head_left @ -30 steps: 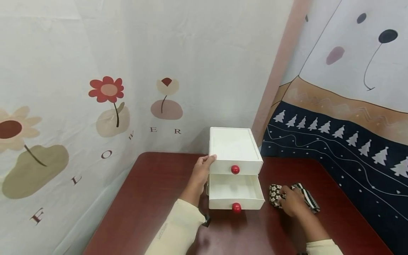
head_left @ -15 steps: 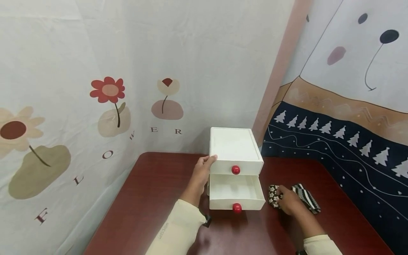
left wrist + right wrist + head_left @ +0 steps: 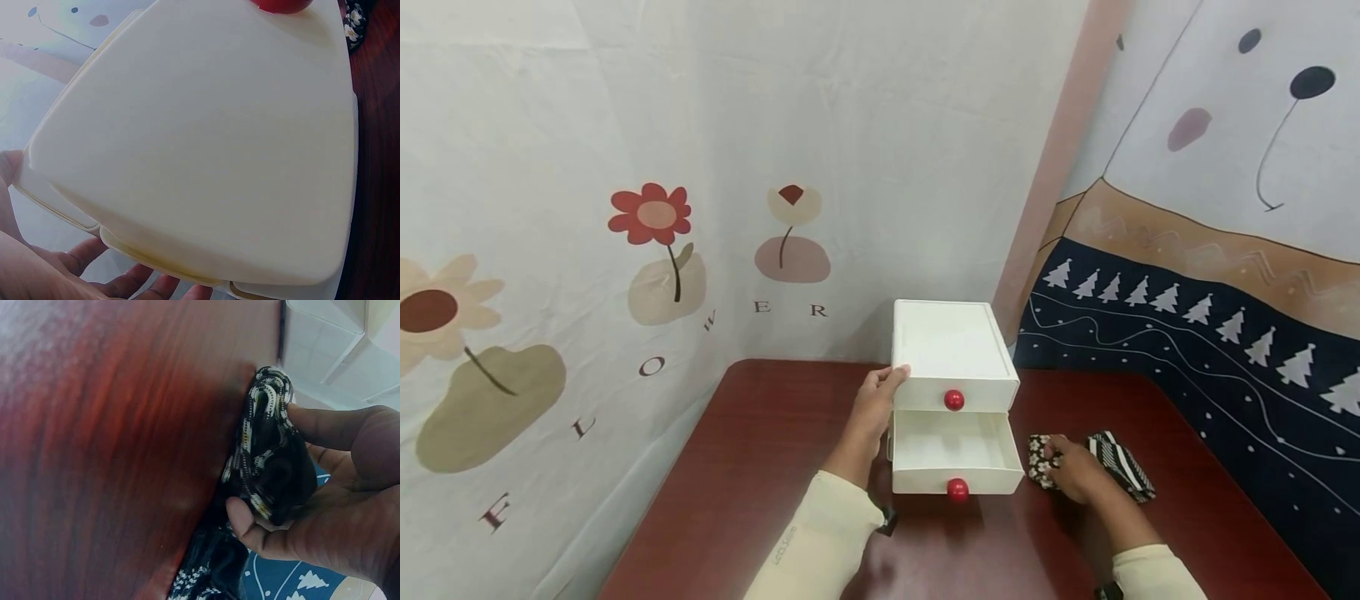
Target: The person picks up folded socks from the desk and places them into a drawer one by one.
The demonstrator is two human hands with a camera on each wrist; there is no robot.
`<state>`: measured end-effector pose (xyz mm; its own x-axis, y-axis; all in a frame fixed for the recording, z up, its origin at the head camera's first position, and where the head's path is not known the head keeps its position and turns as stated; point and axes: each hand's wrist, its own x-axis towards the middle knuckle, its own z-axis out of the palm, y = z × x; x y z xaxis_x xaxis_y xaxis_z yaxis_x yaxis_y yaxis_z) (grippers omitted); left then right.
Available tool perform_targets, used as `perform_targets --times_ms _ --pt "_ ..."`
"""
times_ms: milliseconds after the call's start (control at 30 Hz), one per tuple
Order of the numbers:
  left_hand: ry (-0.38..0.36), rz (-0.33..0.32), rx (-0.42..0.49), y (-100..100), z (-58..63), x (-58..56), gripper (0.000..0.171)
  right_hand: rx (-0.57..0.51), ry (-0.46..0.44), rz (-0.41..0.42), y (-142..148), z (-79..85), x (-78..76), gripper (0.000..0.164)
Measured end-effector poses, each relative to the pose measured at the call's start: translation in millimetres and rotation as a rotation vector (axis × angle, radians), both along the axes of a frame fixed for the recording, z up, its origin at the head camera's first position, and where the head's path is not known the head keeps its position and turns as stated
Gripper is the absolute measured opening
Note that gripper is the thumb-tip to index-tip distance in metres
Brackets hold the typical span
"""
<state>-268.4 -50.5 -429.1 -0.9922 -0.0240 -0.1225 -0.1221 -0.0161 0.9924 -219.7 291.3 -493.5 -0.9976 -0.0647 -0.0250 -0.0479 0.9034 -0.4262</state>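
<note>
A white drawer unit (image 3: 951, 337) with red ball knobs stands on the table. Its lower drawer (image 3: 925, 481) is pulled out and its inside looks bare. My left hand (image 3: 871, 408) grips the unit's left side, thumb at the top front corner; in the left wrist view the fingers (image 3: 134, 281) lie along the side wall. To the right, my right hand (image 3: 1075, 471) pinches a folded black cloth with a pale floral print (image 3: 1040, 461), its layered folds (image 3: 272, 444) showing between thumb and fingers in the right wrist view. That cloth is close to or touching the tabletop.
A folded black-and-white striped cloth (image 3: 1122, 467) lies just right of my right hand. The dark red table (image 3: 775, 433) extends left of the unit. Printed curtains (image 3: 880, 150) hang behind the table and along its right side.
My right hand has slid slightly left with the floral cloth, toward the open drawer, widening the gap to the striped cloth. The left hand and drawer unit stay put.
</note>
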Motion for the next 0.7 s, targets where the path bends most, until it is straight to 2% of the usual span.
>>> perform_targets --times_ms 400,700 --pt "-0.002 -0.009 -0.004 0.4 0.5 0.2 0.072 -0.067 0.011 0.005 0.9 -2.3 -4.7 0.024" --pt "0.004 -0.015 -0.017 -0.8 -0.8 -0.2 0.074 -0.177 -0.069 -0.007 6.8 0.1 -9.4 0.025"
